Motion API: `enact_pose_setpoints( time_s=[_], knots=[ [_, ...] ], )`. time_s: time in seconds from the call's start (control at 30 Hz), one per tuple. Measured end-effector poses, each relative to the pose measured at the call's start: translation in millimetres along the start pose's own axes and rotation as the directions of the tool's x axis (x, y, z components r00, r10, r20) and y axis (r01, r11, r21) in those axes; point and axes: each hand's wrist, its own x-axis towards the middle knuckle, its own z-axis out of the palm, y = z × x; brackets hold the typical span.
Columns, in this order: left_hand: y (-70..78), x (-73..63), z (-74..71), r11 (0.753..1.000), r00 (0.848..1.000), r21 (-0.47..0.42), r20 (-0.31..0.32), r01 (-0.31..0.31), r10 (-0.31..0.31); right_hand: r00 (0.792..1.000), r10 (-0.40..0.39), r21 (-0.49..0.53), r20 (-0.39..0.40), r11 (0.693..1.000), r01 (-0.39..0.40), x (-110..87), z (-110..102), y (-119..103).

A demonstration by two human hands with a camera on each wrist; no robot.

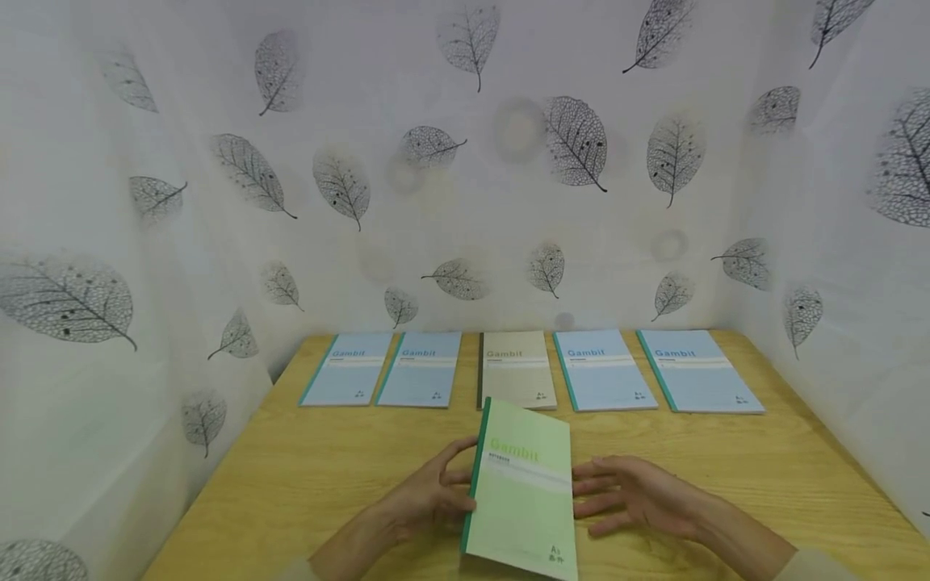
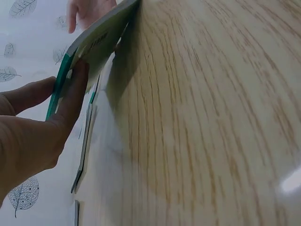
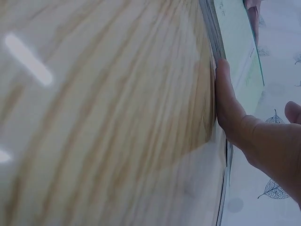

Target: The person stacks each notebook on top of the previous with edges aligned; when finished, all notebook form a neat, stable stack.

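Observation:
A green notebook [image 1: 523, 492] marked "Gambit" is held tilted over the front middle of the table, its dark green spine side raised. My left hand [image 1: 436, 492] pinches that spine, thumb on the cover and fingers underneath, as the left wrist view shows with the hand [image 2: 37, 117] at the green binding. At the opposite long edge, my right hand [image 1: 632, 496] has its fingers extended toward the notebook. In the right wrist view the fingers of the right hand [image 3: 254, 127] lie right at the page edge, thumb apart from the cover.
Along the table's back lie several notebooks in a row: a light blue one [image 1: 347, 371] at far left, another blue one [image 1: 420, 371], a beige one [image 1: 516, 375] in the middle, and blue ones [image 1: 606, 375] to the right. A leaf-patterned white curtain [image 1: 465, 210] encloses the wooden table [image 1: 327, 460].

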Motion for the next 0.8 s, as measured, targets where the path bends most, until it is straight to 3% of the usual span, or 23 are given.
enact_pose_setpoints(
  time_s=[0.13, 0.43, 0.63, 0.8],
  knots=[
    [3.1, -1.2, 1.1, 0.999, 0.999, -0.026, 0.020, -0.048, 0.049, 1.000, 0.004, -0.002, -0.003, 1.000, -0.004, 1.7, 2, 1],
    [12.4, 2.0, 2.9, 0.989, 0.988, -0.068, 0.080, -0.130, 0.136, 0.996, -0.049, 0.043, 0.070, 0.998, 0.047, 3.7, 9, -1],
    [17.2, 6.0, 3.9, 0.986, 0.988, -0.088, 0.043, -0.143, 0.147, 0.985, -0.151, 0.120, 0.080, 0.983, 0.141, 8.6, 16, -5],
    [20.3, 13.8, 4.1, 0.978, 0.985, -0.121, -0.002, -0.169, 0.170, 0.972, -0.233, 0.126, 0.030, 0.965, 0.228, 14.7, 18, -10]
  ],
)
